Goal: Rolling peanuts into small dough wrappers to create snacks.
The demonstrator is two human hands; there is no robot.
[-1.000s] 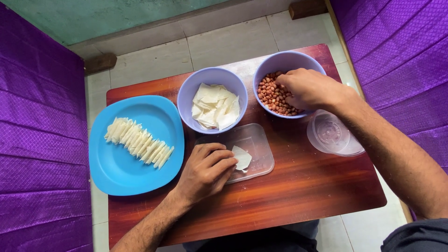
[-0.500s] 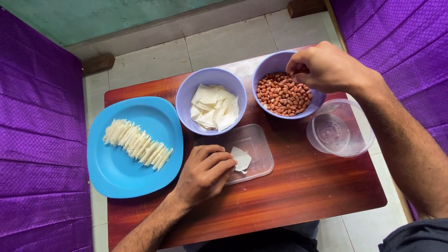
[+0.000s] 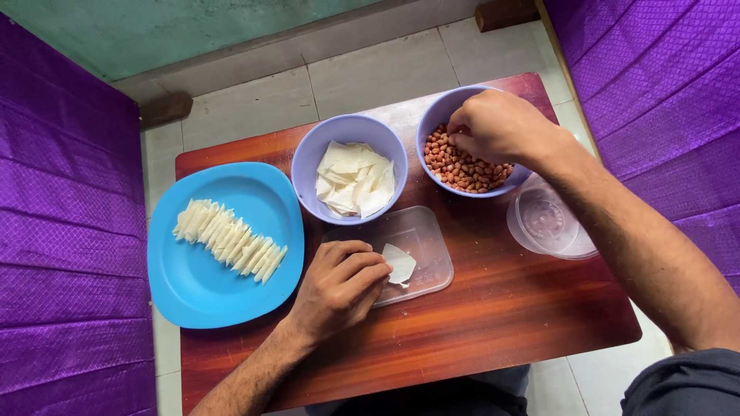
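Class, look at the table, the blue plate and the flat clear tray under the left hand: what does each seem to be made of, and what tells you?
Low brown table: probably varnished wood, with streaky grain and a soft sheen. Round blue plate: likely plastic or melamine, uniform colour, smooth and matte. Clear rectangular tray: apparently thin plastic, see-through with rounded corners; the left hand rests on it.

Blue plate (image 3: 193, 285), rolled wrappers (image 3: 229, 239); round clear container (image 3: 549, 225).

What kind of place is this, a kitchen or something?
Likely a home snack-making spot rather than a proper kitchen: a low wooden table on a tiled floor, with a bowl of peanuts, a bowl of wrappers and purple cloth at the sides.
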